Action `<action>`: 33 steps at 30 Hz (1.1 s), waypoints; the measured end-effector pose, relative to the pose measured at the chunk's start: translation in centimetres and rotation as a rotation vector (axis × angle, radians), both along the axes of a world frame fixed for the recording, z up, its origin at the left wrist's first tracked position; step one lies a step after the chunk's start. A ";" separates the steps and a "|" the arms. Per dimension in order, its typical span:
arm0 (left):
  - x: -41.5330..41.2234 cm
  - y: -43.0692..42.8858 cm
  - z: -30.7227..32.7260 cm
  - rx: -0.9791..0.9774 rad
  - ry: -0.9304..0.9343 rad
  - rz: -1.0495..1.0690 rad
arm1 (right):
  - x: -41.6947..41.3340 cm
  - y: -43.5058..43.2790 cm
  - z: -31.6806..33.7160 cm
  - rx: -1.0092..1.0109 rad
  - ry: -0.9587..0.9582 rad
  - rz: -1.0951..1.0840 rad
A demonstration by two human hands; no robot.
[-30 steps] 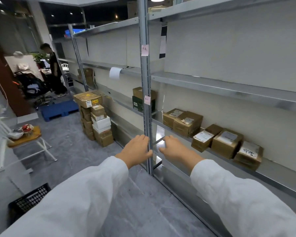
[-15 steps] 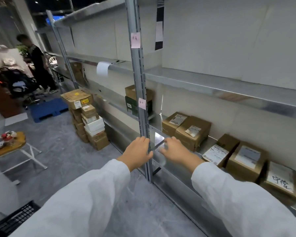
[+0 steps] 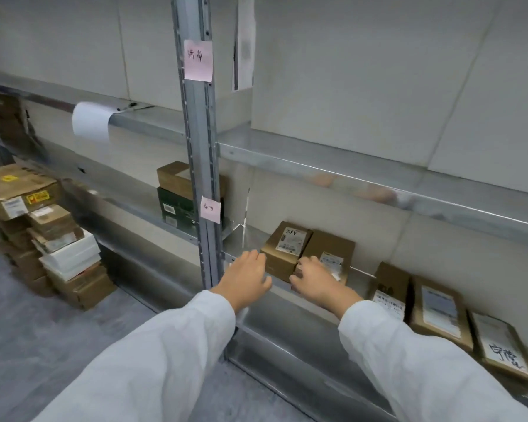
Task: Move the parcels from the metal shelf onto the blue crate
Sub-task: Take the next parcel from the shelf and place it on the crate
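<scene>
Both hands have moved forward to the metal shelf point(image 3: 250, 237). Left hand point(image 3: 246, 278), fingers spread and loose, holds nothing beside the left parcel point(image 3: 287, 248). Right hand point(image 3: 316, 281) touches the neighbouring parcel point(image 3: 329, 257) with loosely bent fingers. Three more parcels point(image 3: 439, 312) lie rightward on the same shelf.

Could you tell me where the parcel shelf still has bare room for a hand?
Bare metal lies between the upright post and the leftmost parcel, and between the second parcel and the third parcel. The right-hand parcels sit packed.
</scene>
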State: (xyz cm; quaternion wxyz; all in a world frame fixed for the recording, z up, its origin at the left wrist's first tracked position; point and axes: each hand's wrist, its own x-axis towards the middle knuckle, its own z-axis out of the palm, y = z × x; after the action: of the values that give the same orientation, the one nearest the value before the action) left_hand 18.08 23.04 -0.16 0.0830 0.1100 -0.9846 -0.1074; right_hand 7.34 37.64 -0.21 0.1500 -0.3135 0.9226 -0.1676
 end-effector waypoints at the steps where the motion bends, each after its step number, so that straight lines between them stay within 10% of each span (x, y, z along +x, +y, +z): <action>1: -0.4 -1.0 -0.1 0.005 -0.003 -0.020 | -0.2 -0.9 0.0 0.002 -0.006 -0.025; 33: -20.6 -13.9 -7.4 0.128 -0.226 -0.125 | -16.0 -13.1 -7.1 0.078 -0.279 -0.447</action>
State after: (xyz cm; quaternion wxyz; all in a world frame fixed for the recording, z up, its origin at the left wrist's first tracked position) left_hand -2.51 9.17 -7.58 -0.0426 0.0647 -0.9838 -0.1619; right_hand -8.65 24.49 -7.29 0.2468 -0.0697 0.9451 -0.2024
